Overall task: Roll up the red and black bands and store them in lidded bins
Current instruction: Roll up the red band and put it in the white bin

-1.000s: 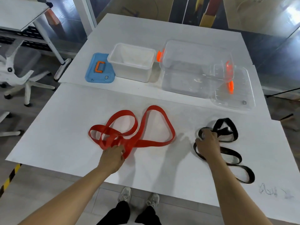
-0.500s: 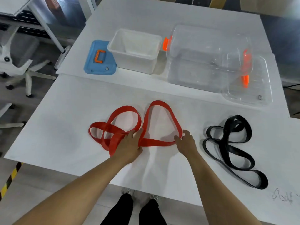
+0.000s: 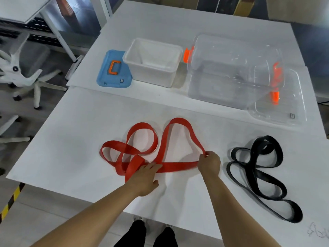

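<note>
A long red band [image 3: 165,138] lies in tangled loops on the white table [image 3: 71,139] in front of me. My left hand [image 3: 144,177] presses flat on its near strand where loops cross. My right hand [image 3: 209,164] pinches the band's right end. A black band [image 3: 256,168] lies loose in loops to the right, untouched. Behind stand an open white bin [image 3: 153,63] and an open clear bin [image 3: 231,72] with orange latches. A blue lid [image 3: 114,70] with an orange handle lies left of the white bin. A clear lid [image 3: 284,104] lies at the clear bin's right side.
White office chairs [image 3: 23,72] and another desk [image 3: 21,11] stand off the table's left side. Yellow-black floor tape [image 3: 10,202] runs at lower left. Pen scribbles [image 3: 318,232] mark the table's near right corner. My shoes show below the near edge.
My right hand left the black band, crossed left and took the red band's right end. My left hand shifted right along the red band. The camera tilted closer.
</note>
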Motion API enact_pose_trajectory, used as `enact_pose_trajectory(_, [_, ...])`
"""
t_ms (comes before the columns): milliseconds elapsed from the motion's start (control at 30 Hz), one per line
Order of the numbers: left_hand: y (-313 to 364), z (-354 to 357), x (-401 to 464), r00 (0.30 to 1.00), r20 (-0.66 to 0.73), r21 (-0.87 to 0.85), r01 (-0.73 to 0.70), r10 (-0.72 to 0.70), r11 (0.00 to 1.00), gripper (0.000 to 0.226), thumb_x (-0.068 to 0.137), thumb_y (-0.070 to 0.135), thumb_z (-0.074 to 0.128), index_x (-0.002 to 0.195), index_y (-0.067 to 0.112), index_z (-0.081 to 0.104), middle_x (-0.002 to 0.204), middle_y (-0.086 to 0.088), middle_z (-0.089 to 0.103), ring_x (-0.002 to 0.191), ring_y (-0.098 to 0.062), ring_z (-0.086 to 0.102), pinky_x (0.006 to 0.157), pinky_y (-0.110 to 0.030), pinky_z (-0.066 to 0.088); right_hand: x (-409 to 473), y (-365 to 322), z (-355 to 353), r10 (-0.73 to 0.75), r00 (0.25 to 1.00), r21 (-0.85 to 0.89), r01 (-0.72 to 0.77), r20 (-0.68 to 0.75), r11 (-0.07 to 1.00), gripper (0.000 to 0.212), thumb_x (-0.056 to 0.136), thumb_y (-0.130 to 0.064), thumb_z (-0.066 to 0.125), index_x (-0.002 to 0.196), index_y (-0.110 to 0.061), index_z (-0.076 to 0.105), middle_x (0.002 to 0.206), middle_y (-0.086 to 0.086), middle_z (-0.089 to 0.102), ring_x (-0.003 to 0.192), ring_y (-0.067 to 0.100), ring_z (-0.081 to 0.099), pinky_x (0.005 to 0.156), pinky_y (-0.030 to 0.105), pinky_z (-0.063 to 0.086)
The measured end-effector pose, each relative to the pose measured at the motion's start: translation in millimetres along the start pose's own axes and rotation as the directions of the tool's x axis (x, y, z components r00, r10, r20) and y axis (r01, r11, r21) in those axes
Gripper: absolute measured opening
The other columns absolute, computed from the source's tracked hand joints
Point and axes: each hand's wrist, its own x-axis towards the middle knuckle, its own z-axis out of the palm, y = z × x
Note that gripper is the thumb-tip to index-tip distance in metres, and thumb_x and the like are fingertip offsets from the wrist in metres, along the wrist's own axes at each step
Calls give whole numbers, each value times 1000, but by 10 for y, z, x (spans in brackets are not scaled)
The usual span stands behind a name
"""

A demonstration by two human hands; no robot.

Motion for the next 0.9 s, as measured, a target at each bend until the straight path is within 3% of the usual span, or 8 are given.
enact_pose_trajectory(133, [41,-49,-79,993,-107,-54,-55,49,997,55,95,30,56,149,27,42,148,2,48,131,-21,50,111,-34,43,-299,-217,-151,-195,974,177,214,-117,961,28,105,-7,41,125,-12,59,118,14,56,82,22,58,73,33,45])
enact_pose_trajectory(267, [199,-259,-171,972,-219,-62,-101,85,993,48,96,29,55,143,27,46,132,3,57,113,-17,59,94,-33,55,-655,-397,-326,-367,908,254,411,-203,876,32,102,1,42,119,-19,60,117,1,51,87,3,56,71,9,41])
enact_pose_trajectory(467, [478,-724,-366,799,-595,-128,-198,84,972,72,92,38,62,154,34,26,154,0,39,136,-24,44,101,-41,50,-998,-782,-710,-618,752,300,658,-228,690,40,87,10,53,106,-23,65,112,-1,57,92,-1,58,80,5,42])
enact_pose_trajectory(600, [692,-1169,-429,778,-593,-20,-274,209,961,94,80,54,71,154,53,12,166,6,18,148,-24,26,115,-48,34,-1193,-1062,-1018,-747,628,244,776,-219,581,43,81,12,58,101,-24,70,105,-8,62,91,10,61,82,11,44])
enact_pose_trajectory(667, [770,-1347,-467,754,-582,42,-346,304,937,81,78,55,71,149,53,31,166,6,23,151,-25,23,117,-48,28,-1297,-1171,-1181,-799,577,245,810,-172,533,46,79,15,58,100,-23,71,106,-9,65,95,9,63,83,12,45])
enact_pose_trajectory(767, [863,-1595,-573,692,-605,85,-438,395,895,34,81,51,68,111,34,70,136,3,64,138,-26,46,111,-49,38,-1438,-1314,-1420,-855,506,251,848,-119,467,49,79,17,59,103,-23,73,107,-10,67,96,9,64,82,11,46])
enact_pose_trajectory(833, [940,-1747,-687,692,-608,25,-474,390,880,23,84,45,64,94,25,69,100,4,73,103,-21,65,92,-47,51,-1497,-1411,-1552,-863,490,261,855,-124,448,50,81,17,59,108,-23,74,106,-12,68,97,8,65,82,10,47])
enact_pose_trajectory(900, [1011,-1861,-789,756,-588,-116,-430,287,895,13,88,37,62,93,26,57,88,7,71,83,-18,66,79,-47,56,-1523,-1498,-1638,-859,485,259,861,-163,437,51,83,16,59,112,-23,74,107,-15,68,99,7,65,82,9,46])
